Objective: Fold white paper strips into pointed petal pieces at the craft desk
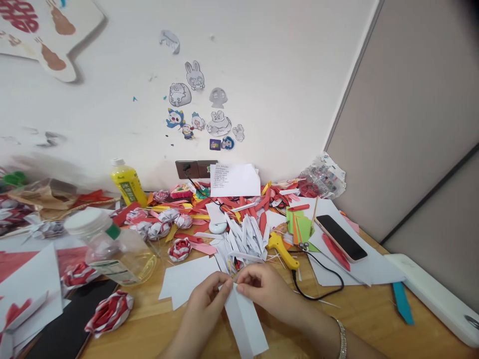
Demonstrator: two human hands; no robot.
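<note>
A phone (340,237) lies near a yellow glue gun (281,248), with a yellow bottle (127,182) far left.

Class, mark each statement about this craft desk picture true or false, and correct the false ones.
1. Both hands pinch a white paper strip. True.
2. The phone lies to the left of the hands. False: it lies to the right, on white sheets.
3. The yellow glue gun lies on the desk, unheld. True.
4. The right hand wears a glove. False: it is bare, with a bracelet at the wrist.
5. The left hand holds the yellow bottle. False: the bottle stands near the wall.
</note>
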